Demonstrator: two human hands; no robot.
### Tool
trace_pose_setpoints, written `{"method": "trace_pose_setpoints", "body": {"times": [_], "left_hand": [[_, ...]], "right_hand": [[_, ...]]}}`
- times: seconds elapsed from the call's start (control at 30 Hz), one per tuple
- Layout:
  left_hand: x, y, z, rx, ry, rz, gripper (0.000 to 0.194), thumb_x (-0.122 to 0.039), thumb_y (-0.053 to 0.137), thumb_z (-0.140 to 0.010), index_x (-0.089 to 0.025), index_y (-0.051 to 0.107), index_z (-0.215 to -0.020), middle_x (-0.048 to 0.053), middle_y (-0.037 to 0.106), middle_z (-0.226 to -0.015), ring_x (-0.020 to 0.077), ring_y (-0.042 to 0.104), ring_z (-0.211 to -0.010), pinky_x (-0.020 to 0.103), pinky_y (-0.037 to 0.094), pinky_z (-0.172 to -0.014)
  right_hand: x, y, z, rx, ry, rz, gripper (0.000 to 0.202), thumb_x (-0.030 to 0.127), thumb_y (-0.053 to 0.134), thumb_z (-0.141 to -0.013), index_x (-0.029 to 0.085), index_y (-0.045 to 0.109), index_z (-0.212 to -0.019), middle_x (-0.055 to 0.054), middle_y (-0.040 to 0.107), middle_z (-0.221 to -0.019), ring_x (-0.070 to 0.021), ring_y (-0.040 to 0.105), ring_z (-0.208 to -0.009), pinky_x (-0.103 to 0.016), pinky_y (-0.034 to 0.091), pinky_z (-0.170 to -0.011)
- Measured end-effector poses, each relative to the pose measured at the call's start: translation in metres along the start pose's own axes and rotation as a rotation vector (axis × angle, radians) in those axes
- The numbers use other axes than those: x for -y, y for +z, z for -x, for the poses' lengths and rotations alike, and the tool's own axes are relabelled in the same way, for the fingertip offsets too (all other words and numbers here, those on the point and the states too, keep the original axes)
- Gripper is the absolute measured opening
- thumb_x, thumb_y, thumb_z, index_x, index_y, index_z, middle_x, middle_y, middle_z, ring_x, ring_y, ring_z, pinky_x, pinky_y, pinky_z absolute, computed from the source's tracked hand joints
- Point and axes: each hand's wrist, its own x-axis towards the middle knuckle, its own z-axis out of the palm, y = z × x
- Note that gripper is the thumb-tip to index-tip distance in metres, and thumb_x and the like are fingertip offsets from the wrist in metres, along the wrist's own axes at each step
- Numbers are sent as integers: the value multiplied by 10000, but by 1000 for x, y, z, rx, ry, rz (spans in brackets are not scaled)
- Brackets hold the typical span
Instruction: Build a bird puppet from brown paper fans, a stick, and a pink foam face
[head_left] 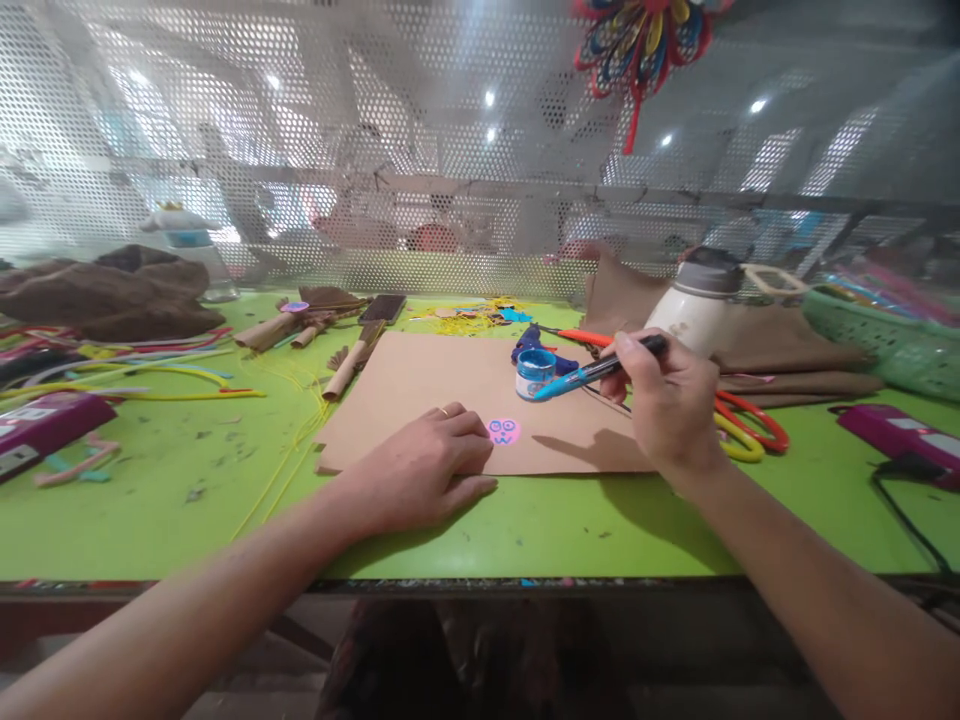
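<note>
My left hand [427,462] lies on a stack of brown paper sheets [450,372], fingers together and thumb apart. Its fingertips touch the edge of a small pink disc [504,432] bearing a blue drawn face. My right hand [667,400], raised above the right side of the paper, is closed around a blue-and-black pen [596,372]. The pen slants down to the left, its tip beside a small open jar of blue paint [535,375]. Behind the jar lies a dark blue glue gun [555,350], partly hidden.
A white bottle [686,305] and folded brown material [795,345] stand behind my right hand. Orange-handled scissors [754,425] lie to its right, near a purple power strip [892,440]. A green basket [885,340] is at far right. Yellow strands [300,420] and rolled brown pieces [349,370] lie left.
</note>
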Motion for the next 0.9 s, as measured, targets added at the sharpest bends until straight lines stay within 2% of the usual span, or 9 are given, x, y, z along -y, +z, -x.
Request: {"method": "trace_pose_setpoints", "body": {"times": [0.3, 0.63, 0.9], "left_hand": [[-2, -3, -1, 24, 0, -9, 214, -313, 493, -943, -173, 652, -908, 90, 623, -981, 230, 544, -945, 369, 435, -862], [-1, -4, 1, 27, -3, 0, 236, -319, 473, -953, -181, 663, -974, 88, 615, -1026, 231, 537, -973, 378, 432, -891], [-2, -6, 2, 26, -12, 10, 224, -321, 494, -944, -190, 666, -1002, 88, 620, -1027, 235, 542, -977, 377, 441, -887]], "right_hand": [[-18, 0, -4, 61, 103, -85, 286, 382, 596, -850, 199, 557, -634, 44, 495, -431, -104, 447, -396, -236, 342, -400], [-20, 1, -3, 136, 134, -85, 320, 397, 588, -851, 183, 574, -613, 47, 474, -416, -97, 422, -397, -229, 318, -399], [-20, 1, -3, 158, 160, -74, 358, 399, 575, -859, 190, 525, -573, 48, 476, -428, -88, 423, -410, -219, 329, -412]]}}
